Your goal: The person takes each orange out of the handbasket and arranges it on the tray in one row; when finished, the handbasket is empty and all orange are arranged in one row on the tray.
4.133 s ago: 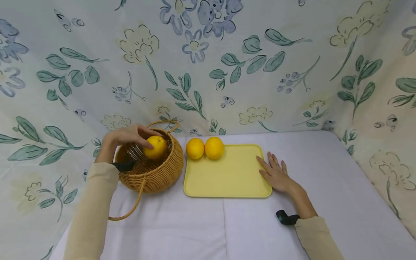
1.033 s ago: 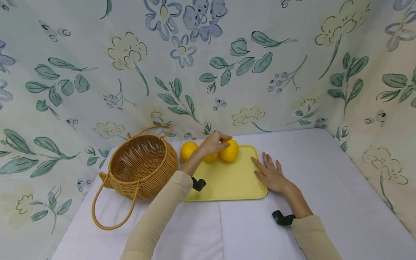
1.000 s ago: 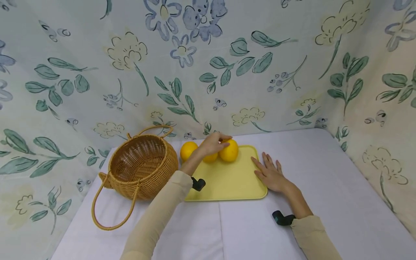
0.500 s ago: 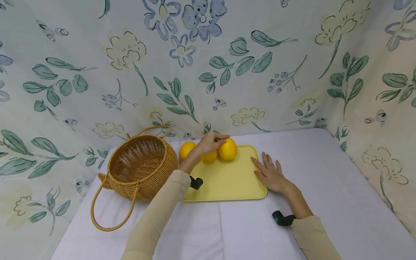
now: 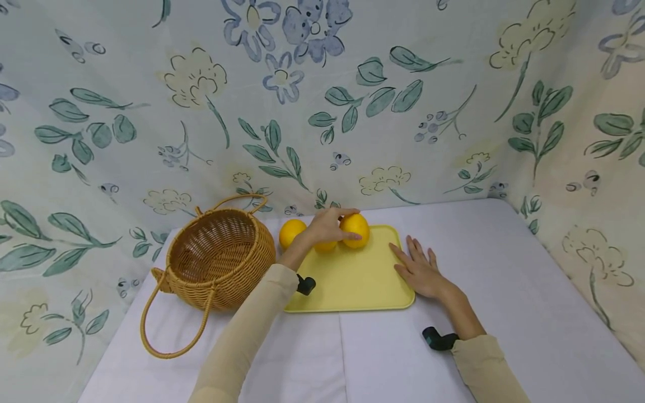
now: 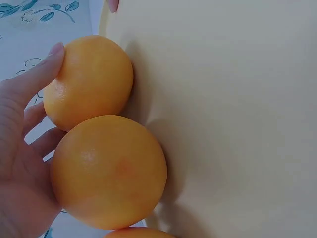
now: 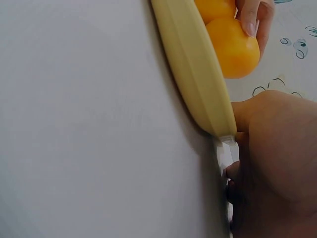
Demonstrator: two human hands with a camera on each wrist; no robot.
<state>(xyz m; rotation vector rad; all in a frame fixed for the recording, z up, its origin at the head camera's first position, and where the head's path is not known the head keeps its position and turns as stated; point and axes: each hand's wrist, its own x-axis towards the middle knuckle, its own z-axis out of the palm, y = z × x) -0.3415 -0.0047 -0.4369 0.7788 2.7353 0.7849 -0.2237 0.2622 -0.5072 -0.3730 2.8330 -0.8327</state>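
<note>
My left hand [image 5: 325, 226] holds an orange [image 5: 355, 230] at the back of the yellow tray [image 5: 363, 285]. In the left wrist view, its thumb lies against that orange [image 6: 96, 79] and other fingers show behind it. A second orange [image 5: 325, 246], partly covered by the hand in the head view, sits right beside the held one. The third orange [image 5: 292, 230] is at the tray's back left corner. My right hand [image 5: 425, 274] lies flat with spread fingers, its fingertips on the tray's right edge.
Left of the tray stands a round wicker basket [image 5: 237, 291] with nothing inside. One looped handle [image 5: 171, 355] hangs out over the white tablecloth [image 5: 302, 358]; the other stands at the back. A floral curtain [image 5: 322, 140] rises behind the table.
My left hand has brought the orange from inside the basket to the tray's back row. Over the last half second its thumb has moved lower on the orange. My right hand stays at the tray edge.
</note>
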